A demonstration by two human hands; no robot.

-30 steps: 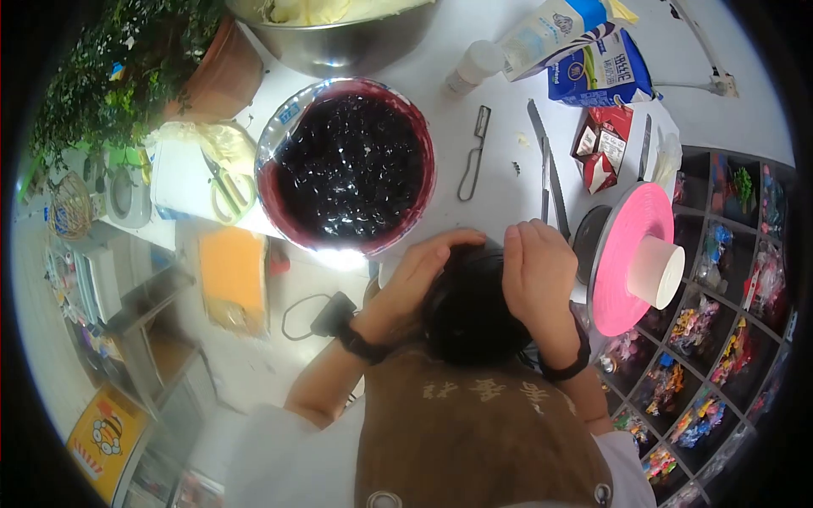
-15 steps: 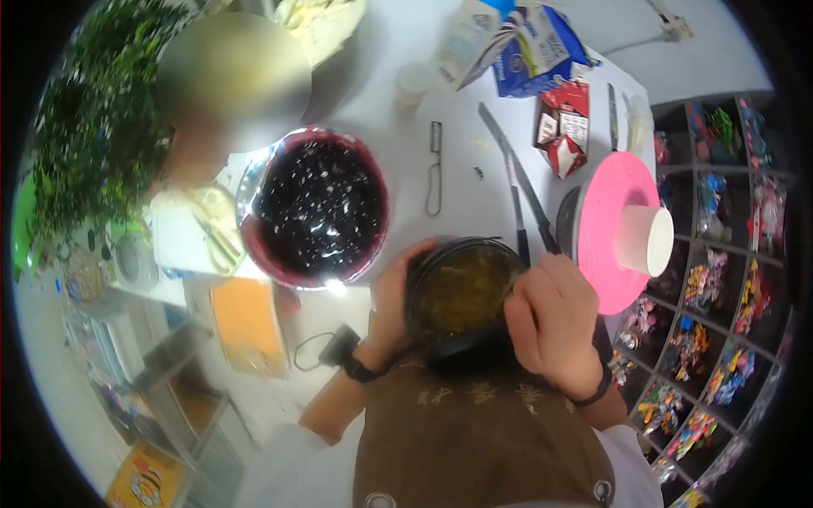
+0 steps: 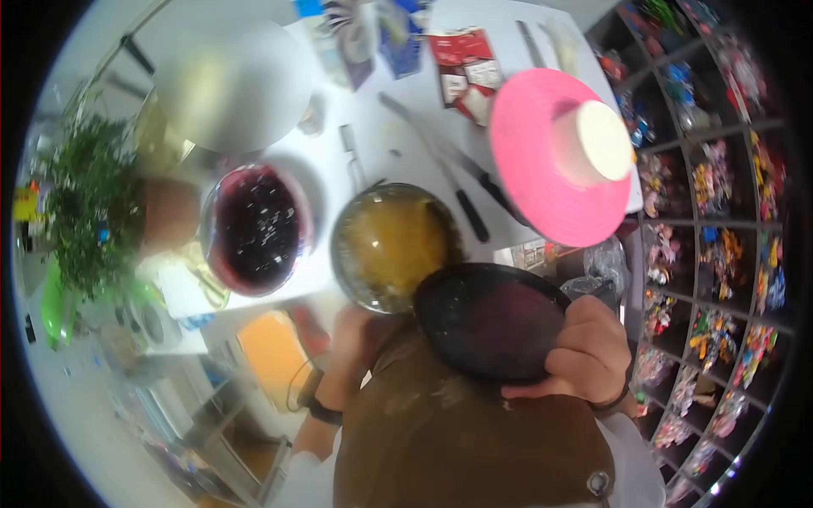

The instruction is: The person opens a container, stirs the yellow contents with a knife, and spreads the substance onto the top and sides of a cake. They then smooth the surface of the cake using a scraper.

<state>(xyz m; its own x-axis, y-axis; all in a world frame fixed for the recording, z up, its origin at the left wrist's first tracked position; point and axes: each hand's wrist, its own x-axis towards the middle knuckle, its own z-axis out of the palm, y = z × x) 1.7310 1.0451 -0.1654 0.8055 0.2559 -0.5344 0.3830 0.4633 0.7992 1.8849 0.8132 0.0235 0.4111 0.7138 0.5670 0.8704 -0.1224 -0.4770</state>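
Grip of right hand (image 3: 590,350) curls round edge of black dish (image 3: 491,322); left hand (image 3: 357,343) blurred, cannot tell its grip

On the white table (image 3: 474,15), a bowl (image 3: 301,207) of dark filling (image 3: 258,233), two knives (image 3: 471,213) and a red packet (image 3: 467,72) are spread. A pink turntable (image 3: 525,144) is set alongside.

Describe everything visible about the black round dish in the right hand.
The black round dish looks smooth, perhaps plastic, with a dark rim and a dull purplish tint across its face. The right hand grips its edge, holding it in front of the brown apron. Its edge overlaps the yellow-filled bowl in view; contact is unclear.
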